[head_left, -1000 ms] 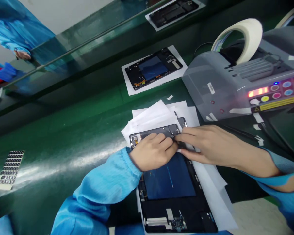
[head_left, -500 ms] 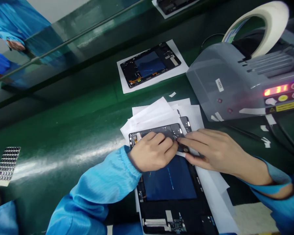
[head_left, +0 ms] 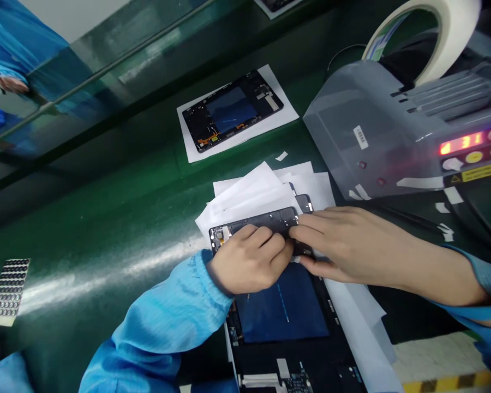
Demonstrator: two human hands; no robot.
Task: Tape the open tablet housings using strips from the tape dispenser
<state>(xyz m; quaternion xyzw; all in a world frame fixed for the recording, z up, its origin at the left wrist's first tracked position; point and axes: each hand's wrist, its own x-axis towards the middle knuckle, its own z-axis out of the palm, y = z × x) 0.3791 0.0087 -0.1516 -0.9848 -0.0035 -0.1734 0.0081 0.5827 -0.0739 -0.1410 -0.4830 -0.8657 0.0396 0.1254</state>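
An opened tablet chassis (head_left: 282, 327) with a blue battery panel lies on white paper sheets (head_left: 253, 191) on the green belt in front of me. My left hand (head_left: 249, 262) rests curled on its upper part, fingers pressed down near the top edge. My right hand (head_left: 347, 245) reaches in from the right, fingertips pinched together against the left hand's fingers at the top of the chassis. What the fingertips hold is too small to make out.
A second opened tablet on white paper (head_left: 233, 112) lies farther up the belt. A grey tape dispenser machine (head_left: 393, 125) with a white tape roll (head_left: 442, 38) stands at right. A sheet of small black round stickers (head_left: 8, 289) lies at far left. Another person's blue sleeve (head_left: 12, 49) shows top left.
Both hands stay pressed at the top of the chassis with only slight finger shifts. The view has drifted, so the far tablet and the machine sit a little differently in the picture.
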